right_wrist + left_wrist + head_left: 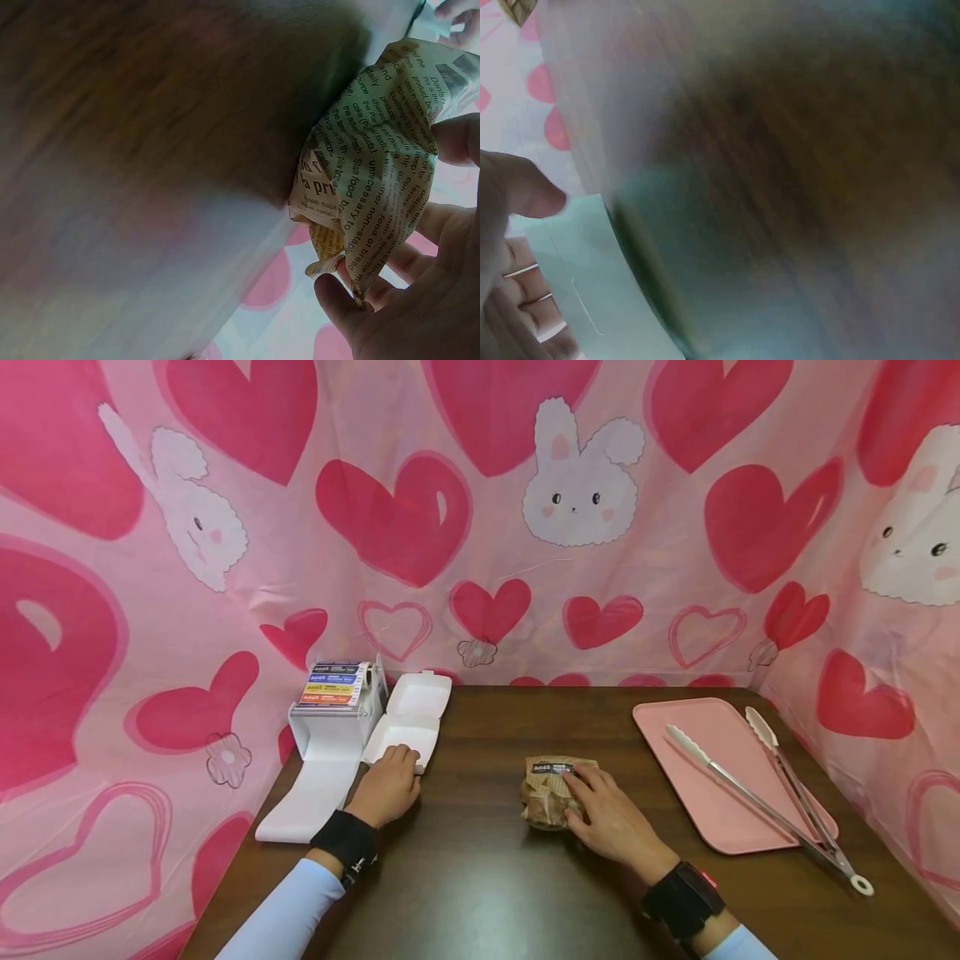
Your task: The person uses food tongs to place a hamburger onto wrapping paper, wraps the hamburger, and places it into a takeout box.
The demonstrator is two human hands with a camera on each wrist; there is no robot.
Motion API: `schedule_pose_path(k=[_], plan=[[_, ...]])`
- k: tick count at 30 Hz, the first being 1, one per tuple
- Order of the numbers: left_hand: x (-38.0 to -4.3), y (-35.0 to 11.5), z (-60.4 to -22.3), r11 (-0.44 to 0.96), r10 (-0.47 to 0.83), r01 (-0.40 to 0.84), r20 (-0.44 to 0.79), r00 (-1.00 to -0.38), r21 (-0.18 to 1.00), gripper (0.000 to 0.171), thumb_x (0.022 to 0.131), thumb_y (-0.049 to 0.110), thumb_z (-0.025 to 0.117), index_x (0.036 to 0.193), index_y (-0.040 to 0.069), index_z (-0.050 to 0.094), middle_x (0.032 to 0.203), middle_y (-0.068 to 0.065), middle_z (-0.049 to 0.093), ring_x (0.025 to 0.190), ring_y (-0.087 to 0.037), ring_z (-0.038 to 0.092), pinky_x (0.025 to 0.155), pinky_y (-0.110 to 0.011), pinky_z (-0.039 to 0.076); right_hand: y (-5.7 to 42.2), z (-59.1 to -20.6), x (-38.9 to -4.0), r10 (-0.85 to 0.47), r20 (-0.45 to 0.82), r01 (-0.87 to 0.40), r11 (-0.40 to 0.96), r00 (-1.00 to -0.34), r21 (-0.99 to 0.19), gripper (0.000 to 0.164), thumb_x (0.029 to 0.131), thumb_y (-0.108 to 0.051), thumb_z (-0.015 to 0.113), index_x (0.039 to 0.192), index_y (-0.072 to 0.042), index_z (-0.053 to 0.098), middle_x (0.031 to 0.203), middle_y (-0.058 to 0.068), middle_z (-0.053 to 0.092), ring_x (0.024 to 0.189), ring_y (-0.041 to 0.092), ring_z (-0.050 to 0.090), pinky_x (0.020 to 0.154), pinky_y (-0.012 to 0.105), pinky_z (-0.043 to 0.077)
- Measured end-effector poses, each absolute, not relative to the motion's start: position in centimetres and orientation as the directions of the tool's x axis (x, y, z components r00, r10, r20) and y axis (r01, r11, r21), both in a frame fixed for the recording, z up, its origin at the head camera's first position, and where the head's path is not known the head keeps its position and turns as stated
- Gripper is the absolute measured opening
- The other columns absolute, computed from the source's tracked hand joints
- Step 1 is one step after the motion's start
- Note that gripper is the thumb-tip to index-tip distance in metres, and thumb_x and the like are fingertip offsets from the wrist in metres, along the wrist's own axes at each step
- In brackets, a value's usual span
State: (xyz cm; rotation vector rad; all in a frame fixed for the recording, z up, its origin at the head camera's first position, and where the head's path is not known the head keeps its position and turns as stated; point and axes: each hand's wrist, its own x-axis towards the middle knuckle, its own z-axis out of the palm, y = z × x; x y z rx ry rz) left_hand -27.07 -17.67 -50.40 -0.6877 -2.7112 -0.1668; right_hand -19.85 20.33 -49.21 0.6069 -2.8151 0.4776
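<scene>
A wrapped food parcel [546, 802] in brown newsprint-patterned paper sits mid-table, a small dark label [552, 768] on its top. My right hand [611, 818] holds it from the right, fingertips over the top and thumb at the near side. In the right wrist view, fingers and thumb surround the printed paper [382, 150]. To the left, a white hinged takeaway box [411, 735] stands with its lid raised. My left hand [388, 787] grips its near edge. The left wrist view shows the thumb [536, 191] at the box wall [600, 277], with fingers on the other side.
Left of the box stands a label dispenser [337, 702] with colored labels and a white strip [311, 797] trailing onto the table. At the right, metal tongs [757, 802] lie across a pink tray [705, 810]. A heart-patterned curtain [495, 543] borders the table.
</scene>
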Motion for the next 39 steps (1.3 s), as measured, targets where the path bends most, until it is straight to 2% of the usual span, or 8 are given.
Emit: schedule_pose_path(k=[4, 8, 14, 24, 39], plan=[[-27.1, -18.0, -50.6, 0.869, 0.449, 0.494, 0.352, -0.822, 0.045, 0.023, 0.084, 0.004, 0.076, 0.103, -0.003, 0.064, 0.094, -0.015, 0.061, 0.091, -0.033, 0.059, 0.078, -0.045, 0.054, 20.7, -49.3, -19.4, -0.356, 0.299, -0.434, 0.864, -0.885, -0.255, 0.059, 0.09, -0.025, 0.071, 0.142, -0.001, 0.056, 0.144, 0.021, 0.051, 0.132, 0.042, 0.048, 0.105, 0.058, 0.042], [-27.0, -18.0, -50.8, 0.867, 0.461, 0.497, 0.333, -0.823, 0.028, 0.015, 0.086, -0.002, 0.072, 0.099, -0.001, 0.066, 0.089, -0.012, 0.061, 0.087, -0.03, 0.06, 0.075, -0.042, 0.053, 21.1, -49.4, -19.1, -0.359, 0.318, -0.44, 0.867, -0.878, -0.236, 0.059, 0.09, -0.024, 0.071, 0.141, -0.001, 0.056, 0.143, 0.021, 0.052, 0.131, 0.044, 0.048, 0.108, 0.061, 0.037], [-26.1, -17.3, -50.6, 0.843, 0.493, 0.537, 0.371, -0.787, 0.019, 0.015, 0.084, -0.009, 0.069, 0.094, 0.001, 0.066, 0.084, -0.01, 0.06, 0.082, -0.029, 0.06, 0.069, -0.041, 0.051, 21.7, -49.6, -18.7, -0.365, 0.34, -0.452, 0.863, -0.867, -0.227, 0.058, 0.089, -0.023, 0.072, 0.141, 0.0, 0.057, 0.142, 0.022, 0.053, 0.132, 0.044, 0.048, 0.111, 0.061, 0.034], [-24.5, -14.9, -50.4, 0.805, 0.551, 0.592, 0.351, -0.758, 0.016, 0.018, 0.083, -0.006, 0.073, 0.098, 0.004, 0.068, 0.088, -0.007, 0.063, 0.084, -0.025, 0.062, 0.074, -0.038, 0.054, 22.6, -49.7, -17.9, -0.344, 0.361, -0.442, 0.866, -0.867, -0.235, 0.061, 0.088, -0.021, 0.073, 0.143, -0.001, 0.055, 0.142, 0.021, 0.053, 0.13, 0.04, 0.05, 0.105, 0.055, 0.042], [-22.9, -11.1, -49.8, 0.755, 0.624, 0.655, 0.316, -0.714, -0.01, 0.014, 0.086, -0.001, 0.073, 0.094, 0.009, 0.066, 0.089, -0.003, 0.064, 0.083, -0.02, 0.062, 0.07, -0.034, 0.055, 23.6, -49.8, -17.1, -0.32, 0.325, -0.408, 0.877, -0.89, -0.254, 0.061, 0.09, -0.024, 0.072, 0.144, -0.003, 0.054, 0.144, 0.02, 0.051, 0.131, 0.039, 0.048, 0.106, 0.055, 0.041]])
